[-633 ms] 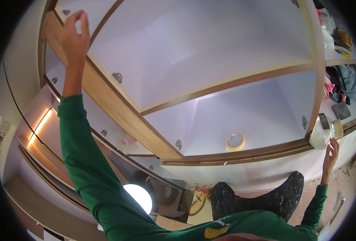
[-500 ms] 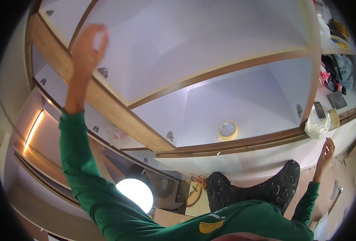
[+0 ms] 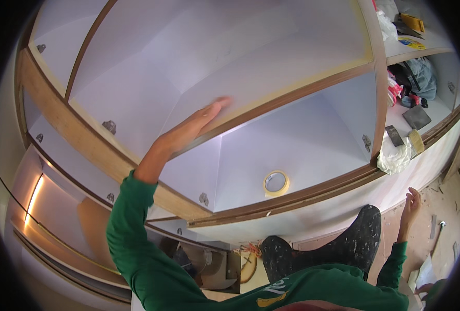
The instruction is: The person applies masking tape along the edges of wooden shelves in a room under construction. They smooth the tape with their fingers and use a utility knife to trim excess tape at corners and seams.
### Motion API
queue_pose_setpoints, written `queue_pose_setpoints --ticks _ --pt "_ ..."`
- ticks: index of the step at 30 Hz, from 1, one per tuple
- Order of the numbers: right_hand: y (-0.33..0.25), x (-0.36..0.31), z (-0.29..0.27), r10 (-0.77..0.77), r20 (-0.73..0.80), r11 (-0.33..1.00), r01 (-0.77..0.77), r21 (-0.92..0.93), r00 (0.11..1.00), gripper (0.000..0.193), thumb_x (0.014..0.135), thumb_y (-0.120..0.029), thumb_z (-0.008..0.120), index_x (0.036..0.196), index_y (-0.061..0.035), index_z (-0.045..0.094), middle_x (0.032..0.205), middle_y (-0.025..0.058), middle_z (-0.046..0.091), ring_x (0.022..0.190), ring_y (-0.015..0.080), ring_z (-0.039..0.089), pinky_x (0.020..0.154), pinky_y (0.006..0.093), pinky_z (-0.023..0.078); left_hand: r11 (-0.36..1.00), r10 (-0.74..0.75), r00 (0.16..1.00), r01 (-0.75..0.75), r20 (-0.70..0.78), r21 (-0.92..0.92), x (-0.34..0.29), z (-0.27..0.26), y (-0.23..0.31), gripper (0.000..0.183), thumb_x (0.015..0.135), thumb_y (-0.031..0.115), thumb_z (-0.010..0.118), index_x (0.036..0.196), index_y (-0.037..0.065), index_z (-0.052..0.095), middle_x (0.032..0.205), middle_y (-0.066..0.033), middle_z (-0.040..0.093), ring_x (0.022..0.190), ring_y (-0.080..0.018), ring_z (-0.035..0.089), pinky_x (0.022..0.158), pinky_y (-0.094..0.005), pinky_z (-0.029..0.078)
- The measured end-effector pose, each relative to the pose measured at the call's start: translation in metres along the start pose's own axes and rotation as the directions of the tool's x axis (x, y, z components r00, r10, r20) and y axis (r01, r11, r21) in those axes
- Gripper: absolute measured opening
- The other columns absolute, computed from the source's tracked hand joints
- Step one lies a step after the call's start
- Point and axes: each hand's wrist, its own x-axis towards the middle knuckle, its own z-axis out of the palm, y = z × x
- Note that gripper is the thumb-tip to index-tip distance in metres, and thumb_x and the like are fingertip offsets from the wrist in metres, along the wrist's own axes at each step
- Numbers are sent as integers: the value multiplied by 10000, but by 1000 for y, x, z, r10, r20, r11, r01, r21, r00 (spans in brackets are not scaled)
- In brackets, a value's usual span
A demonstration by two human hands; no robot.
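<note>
Both arms out: left hand (image 3: 196,127) flat, fingers extended, on white shelf (image 3: 271,72); right hand (image 3: 410,203) empty, loosely spread

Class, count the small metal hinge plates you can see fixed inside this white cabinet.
7, possibly more hidden: top left, left wall, lower left, lower frame, beside the tape compartment, right divider, far right.

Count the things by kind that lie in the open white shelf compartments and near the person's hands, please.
Roll of yellow masking tape: 1
White plastic bag: 1
Dark flat blocks: 2
Metal hinge plates: 7 that show
Hands: 2, left hand flat on the shelf board, right hand free
Total: 13
</note>
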Motion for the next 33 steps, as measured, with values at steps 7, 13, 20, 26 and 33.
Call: queue_pose_setpoints --ticks 7,13,20,26,33 --pt "19 -22 13 28 -6 999 -28 35 1000 234 993 -57 599 1205 -42 697 1201 45 701 993 152 654 807 294 504 996 -52 874 82 -483 40 42 -84 -83 949 1042 725 337 1608 -35 317 1688 -221 293 1588 -331 226 1298 -468 156" --pt "17 -79 12 202 39 979 -203 17 979 184 991 -77 619 1139 -14 709 1041 59 724 902 146 658 793 292 517 884 -432 884 455 -179 108 112 -85 -179 1090 959 823 381 1652 0 211 1721 -225 177 1609 -328 135 1298 -444 135" --pt "17 -107 10 245 44 966 -247 73 969 157 980 -55 619 1085 12 715 947 56 725 833 134 661 784 282 535 921 360 917 -378 171 93 148 63 126 905 1056 685 334 1648 8 232 1723 -220 180 1611 -325 148 1303 -451 142" --pt "-4 -109 4 251 108 963 -260 77 962 158 986 -63 629 1092 19 714 958 83 741 850 150 692 772 293 556 693 647 758 -629 -80 -353 154 16 156 841 1095 619 285 1623 -35 272 1682 -242 288 1591 -335 230 1297 -454 185" --pt "4 -103 -9 208 76 977 -211 37 975 164 991 -39 626 1116 22 712 982 94 746 894 153 706 803 292 576 574 760 636 -752 129 325 138 114 156 848 979 589 643 1548 -2 427 1563 -244 460 1455 -379 421 1156 -442 391"
